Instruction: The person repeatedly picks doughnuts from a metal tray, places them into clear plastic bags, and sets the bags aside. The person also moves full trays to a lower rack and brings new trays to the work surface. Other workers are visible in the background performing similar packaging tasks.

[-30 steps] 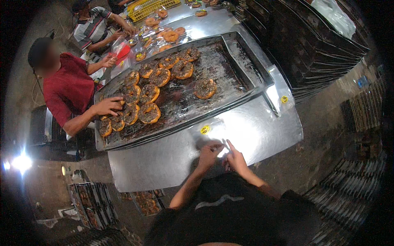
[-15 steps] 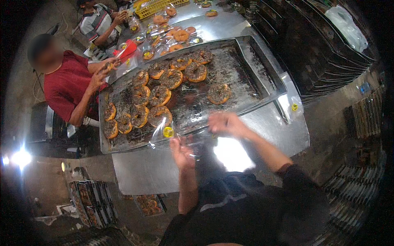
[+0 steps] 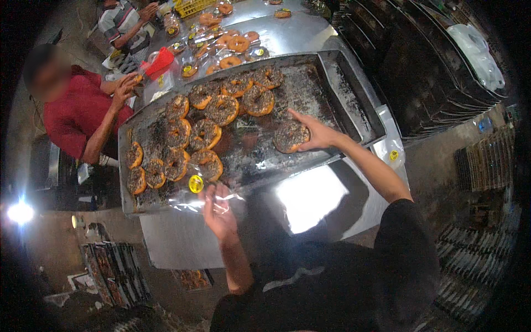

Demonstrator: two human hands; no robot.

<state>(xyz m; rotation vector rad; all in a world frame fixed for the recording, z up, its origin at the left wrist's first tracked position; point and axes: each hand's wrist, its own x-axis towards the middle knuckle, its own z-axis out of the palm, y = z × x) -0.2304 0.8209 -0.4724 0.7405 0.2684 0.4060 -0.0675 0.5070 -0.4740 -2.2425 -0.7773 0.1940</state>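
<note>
My left hand (image 3: 220,218) holds a clear plastic bag (image 3: 196,183) with a yellow sticker, over the near edge of a dark, stained metal tray (image 3: 246,144). My right hand (image 3: 312,130) is closed round a donut (image 3: 290,138) with dark speckled topping, lying apart from the others at the tray's right. Several similar donuts (image 3: 221,108) cover the tray's left and back parts. Another clear bag (image 3: 387,149) with a yellow sticker lies beside the tray on the steel table (image 3: 166,238).
A co-worker in red (image 3: 83,116) stands left with hands raised; a second person (image 3: 119,30) works behind. Bagged donuts (image 3: 237,44), a red object (image 3: 159,62) and a yellow crate (image 3: 191,8) occupy the back table. Tray stacks (image 3: 409,66) stand right, racks (image 3: 113,271) lower left.
My hands have separated: my left raised the bag toward the tray, my right reached forward onto the lone donut. The co-worker in red lifted their hand off the tray's left donuts.
</note>
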